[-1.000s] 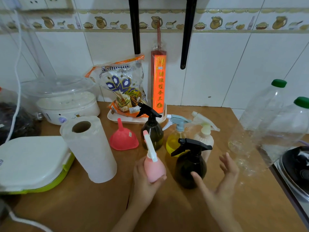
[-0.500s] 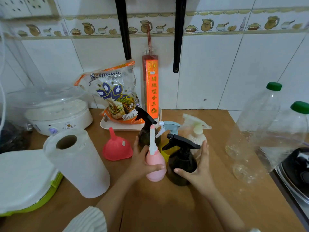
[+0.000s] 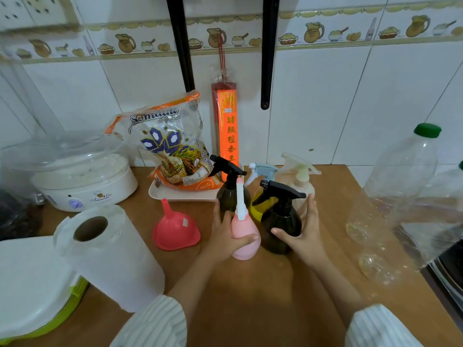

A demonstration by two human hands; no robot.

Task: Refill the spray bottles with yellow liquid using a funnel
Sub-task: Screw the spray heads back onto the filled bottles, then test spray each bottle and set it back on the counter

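Striped sleeves frame the near edge, and from them both hands reach to the cluster of spray bottles. Take the pink bottle [image 3: 244, 236] as the landmark. The left hand [image 3: 226, 234] wraps it, thumb across its front, fingers behind. Just right of it stands the near black bottle [image 3: 281, 222], and the right hand [image 3: 302, 234] now cups that one, thumb in front and fingers up its far side. A second ago this hand hung spread and empty to the right of the black bottle; half a second ago it had closed in. So each hand is clamped on its own bottle, the two held side by side on the surface [image 3: 250, 296].

Left of the pink bottle the red funnel [image 3: 175, 227] sits mouth down, spout up, untouched; further left stands a paper roll [image 3: 105, 256]. Behind the pink bottle are a second black bottle [image 3: 229, 191], a blue-capped bottle [image 3: 263, 196] with yellow liquid in it, and a pale bottle [image 3: 302, 184]. Well to the right stand large clear bottles [image 3: 398, 186] with green caps.

All spray heads are on, so no filling has begun. My reading: the two bottles are being picked out or shifted forward; next a head must be unscrewed and the funnel turned over.
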